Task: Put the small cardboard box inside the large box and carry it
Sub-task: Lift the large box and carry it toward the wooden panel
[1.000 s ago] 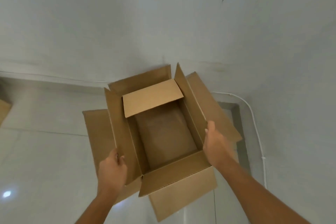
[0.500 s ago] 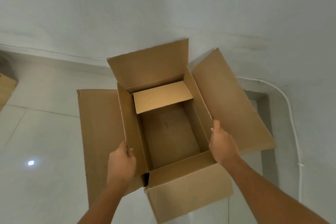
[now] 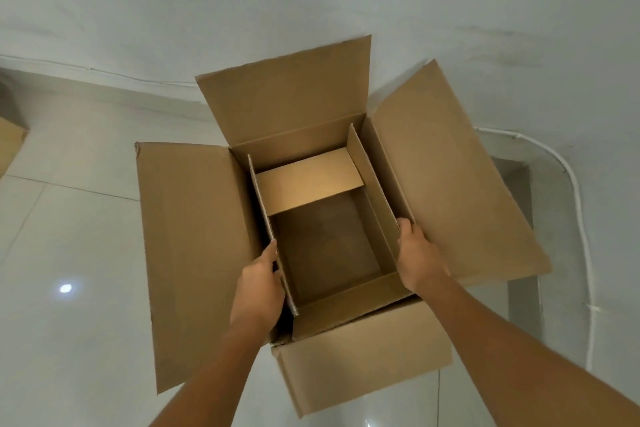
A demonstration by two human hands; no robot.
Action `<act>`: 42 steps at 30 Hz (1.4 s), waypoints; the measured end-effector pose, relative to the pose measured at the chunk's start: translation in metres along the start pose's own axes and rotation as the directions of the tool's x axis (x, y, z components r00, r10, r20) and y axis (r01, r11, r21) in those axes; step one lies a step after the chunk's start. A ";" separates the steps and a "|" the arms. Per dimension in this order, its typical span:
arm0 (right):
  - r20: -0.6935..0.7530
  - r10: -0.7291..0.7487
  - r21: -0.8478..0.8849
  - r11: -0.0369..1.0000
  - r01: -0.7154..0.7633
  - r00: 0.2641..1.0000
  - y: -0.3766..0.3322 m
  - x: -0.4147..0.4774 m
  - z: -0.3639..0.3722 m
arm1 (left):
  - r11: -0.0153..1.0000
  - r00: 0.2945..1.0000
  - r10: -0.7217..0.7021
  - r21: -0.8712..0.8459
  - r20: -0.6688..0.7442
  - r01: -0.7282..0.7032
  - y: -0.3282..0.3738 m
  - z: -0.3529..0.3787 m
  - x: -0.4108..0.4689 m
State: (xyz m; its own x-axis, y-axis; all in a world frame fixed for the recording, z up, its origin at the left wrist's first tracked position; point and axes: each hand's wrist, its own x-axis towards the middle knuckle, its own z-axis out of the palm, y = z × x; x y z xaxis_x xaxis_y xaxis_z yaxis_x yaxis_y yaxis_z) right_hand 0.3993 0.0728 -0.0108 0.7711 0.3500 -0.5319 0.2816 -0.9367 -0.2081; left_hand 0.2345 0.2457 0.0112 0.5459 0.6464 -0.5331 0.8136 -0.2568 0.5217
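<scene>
Basically step 1 looks abt done: small box [image 3: 325,236] sits w/in large box [image 3: 363,364], both hands [image 3: 258,291] gripping its side walls, carrying still left.

Matt brown corrugated cardboard forms the large box [image 3: 194,236] and the small box [image 3: 308,180] inside it; beneath lie glossy white floor tiles [image 3: 69,322].

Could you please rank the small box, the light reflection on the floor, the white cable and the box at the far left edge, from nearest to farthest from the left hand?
From the left hand, in the head view:
1. Small box, under its fingers.
2. Light reflection, on the floor to its left.
3. Box at the left edge, farther left and back.
4. White cable, along the right wall.
</scene>
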 end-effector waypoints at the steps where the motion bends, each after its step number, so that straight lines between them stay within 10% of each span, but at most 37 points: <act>1: 0.001 -0.011 0.028 1.000 0.011 1.000 0.002 0.000 0.000 | 1.000 1.000 0.019 0.023 0.009 -0.019 0.000 0.002 -0.003; 6: -0.101 -0.076 0.111 0.990 0.087 0.992 0.015 -0.012 -0.003 | 0.965 0.991 0.133 0.224 0.029 -0.136 -0.004 0.005 -0.018; 11: -0.033 -0.339 -0.104 0.937 0.334 0.940 0.040 -0.040 0.000 | 0.717 0.914 0.358 0.570 0.193 -0.401 -0.011 0.008 -0.043; 19: 0.078 -0.406 -0.348 0.845 0.407 0.910 0.067 -0.064 0.024 | 0.496 0.824 0.244 0.664 0.512 -0.559 -0.024 0.038 -0.057; 27: 0.006 -0.522 -0.468 0.752 0.464 0.853 0.066 -0.058 0.038 | 0.581 0.881 0.258 0.664 0.398 -0.470 -0.036 0.057 -0.051; 42: 0.018 -0.380 -0.209 0.903 0.376 0.925 -0.017 -0.081 0.084 | 0.575 0.900 0.272 0.692 0.341 -0.437 -0.090 -0.017 -0.019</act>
State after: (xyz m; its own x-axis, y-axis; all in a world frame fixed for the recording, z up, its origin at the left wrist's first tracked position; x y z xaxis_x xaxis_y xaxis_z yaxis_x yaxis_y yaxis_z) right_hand 0.2835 0.0611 -0.0332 0.5954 0.6802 -0.4276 0.6633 -0.7165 -0.2160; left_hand 0.1480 0.2691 -0.0141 0.7810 0.2664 -0.5648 0.3680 -0.9271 0.0715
